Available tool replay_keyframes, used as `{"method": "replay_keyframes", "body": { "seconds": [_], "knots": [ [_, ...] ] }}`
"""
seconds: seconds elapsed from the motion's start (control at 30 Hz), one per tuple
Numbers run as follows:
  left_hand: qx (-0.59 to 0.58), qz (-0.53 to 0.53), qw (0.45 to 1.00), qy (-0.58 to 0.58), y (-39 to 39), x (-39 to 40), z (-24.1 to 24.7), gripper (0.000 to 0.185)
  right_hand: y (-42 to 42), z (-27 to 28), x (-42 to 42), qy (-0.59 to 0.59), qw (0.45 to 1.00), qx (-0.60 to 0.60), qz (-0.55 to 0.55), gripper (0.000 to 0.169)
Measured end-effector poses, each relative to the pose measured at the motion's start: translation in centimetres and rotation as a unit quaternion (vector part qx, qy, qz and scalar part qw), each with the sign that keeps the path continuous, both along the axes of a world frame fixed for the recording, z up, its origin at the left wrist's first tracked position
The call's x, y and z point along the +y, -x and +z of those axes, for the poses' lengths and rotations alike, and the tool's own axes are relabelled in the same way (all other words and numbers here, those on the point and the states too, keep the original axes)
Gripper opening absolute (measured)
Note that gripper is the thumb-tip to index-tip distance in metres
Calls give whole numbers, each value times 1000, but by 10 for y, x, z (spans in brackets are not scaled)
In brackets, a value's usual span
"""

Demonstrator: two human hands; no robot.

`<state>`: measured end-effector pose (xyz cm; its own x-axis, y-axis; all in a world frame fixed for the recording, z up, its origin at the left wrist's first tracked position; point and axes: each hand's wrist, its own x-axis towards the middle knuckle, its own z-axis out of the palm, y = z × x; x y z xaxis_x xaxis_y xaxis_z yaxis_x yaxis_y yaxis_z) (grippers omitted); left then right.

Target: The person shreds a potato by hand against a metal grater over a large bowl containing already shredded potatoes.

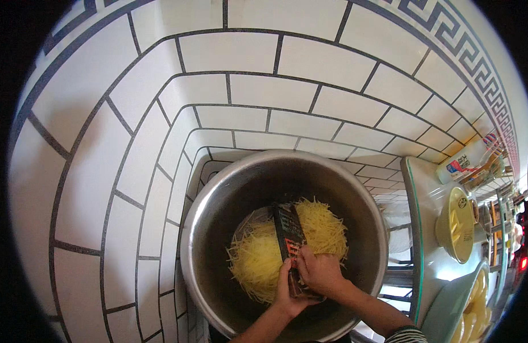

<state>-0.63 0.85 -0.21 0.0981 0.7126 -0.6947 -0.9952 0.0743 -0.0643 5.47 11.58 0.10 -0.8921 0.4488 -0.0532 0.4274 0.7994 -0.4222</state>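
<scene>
My left hand (289, 296) grips the lower end of a dark, long hand grater (286, 227), which slants down inside a large round metal pot (272, 157). Over the grater's lower right edge, my right hand (326, 272) is curled with its fingers bent. Anything inside that hand is hidden. Pale yellow vegetable shreds, possibly potato, lie in the pot in two heaps. The left heap (255, 261) is beside the grater, and the right heap (322, 223) shows behind my right hand.
A white tiled wall (272, 51) with dark joints rises behind and left of the pot. At right is a glass-edged table (419, 206) with a yellow bowl (444, 229) holding cut pieces, a pale green basin (446, 306) of peeled yellow vegetables and a white plastic container (465, 163).
</scene>
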Motion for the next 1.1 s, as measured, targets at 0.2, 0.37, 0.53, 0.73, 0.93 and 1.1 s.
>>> {"method": "replay_keyframes", "body": {
  "seconds": [0.2, 0.37, 0.53, 0.73, 0.93, 1.1],
  "knots": [
    [-42, 10, 999, -26, -2, -5, -11, 70, 41, -46, 28, 2, 998, -32, -60, 23],
    [-5, -1, 999, -50, -4, 5, -2, 72, 70, -98, 83, 22, 993, -29, -109, 24],
    [-24, -5, 999, -30, -1, -6, -13, 73, 61, -100, 79, 211, 970, 26, -116, 28],
    [23, -7, 996, -86, -2, -7, -6, 81, 52, -64, 76, 444, 880, 16, -165, 25],
    [57, -8, 994, -88, 0, -6, -16, 79, 3, 81, 63, 265, 909, 248, -206, 25],
    [57, -32, 997, -38, 1, -6, -12, 93, -89, 206, 83, -122, 855, 284, -416, 27]
  ]
}}
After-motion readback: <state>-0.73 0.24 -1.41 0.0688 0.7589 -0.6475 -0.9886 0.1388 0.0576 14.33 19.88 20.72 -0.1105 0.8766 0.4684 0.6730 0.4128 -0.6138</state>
